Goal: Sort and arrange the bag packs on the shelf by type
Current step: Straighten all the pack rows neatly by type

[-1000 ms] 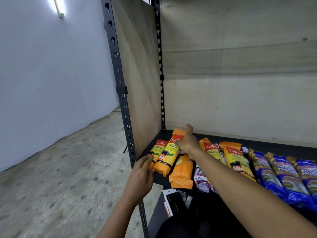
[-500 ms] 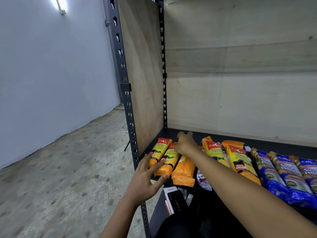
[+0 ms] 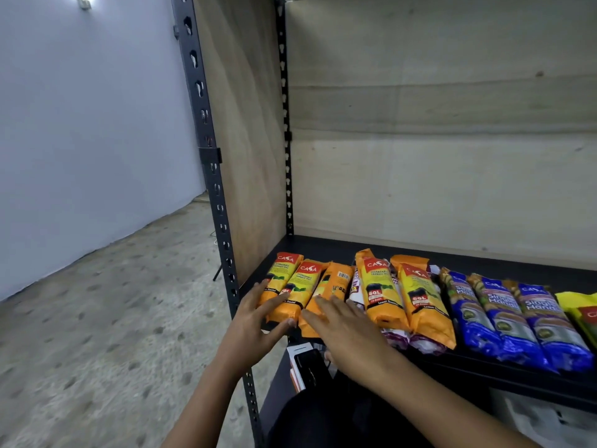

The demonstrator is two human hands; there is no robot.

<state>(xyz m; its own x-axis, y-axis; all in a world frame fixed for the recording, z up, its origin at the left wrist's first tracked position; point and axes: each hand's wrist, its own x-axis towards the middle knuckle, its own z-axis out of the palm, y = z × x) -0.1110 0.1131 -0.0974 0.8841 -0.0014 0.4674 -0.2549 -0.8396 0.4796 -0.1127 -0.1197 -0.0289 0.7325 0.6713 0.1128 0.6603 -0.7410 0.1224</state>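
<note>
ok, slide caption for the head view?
Left hand and right hand touch orange plastic bag packs on black metal shelf; blue packs alongside.

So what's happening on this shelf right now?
A person is tidying orange Casa garbage bag packs at the left end of the black shelf. The left hand touches the near ends of the two leftmost packs; the right hand lies flat on the third. Blue packs lie in a row further right.

Dim; wall lamp (image 3: 82, 0) glares top-left; wide-angle edge bending.
</note>
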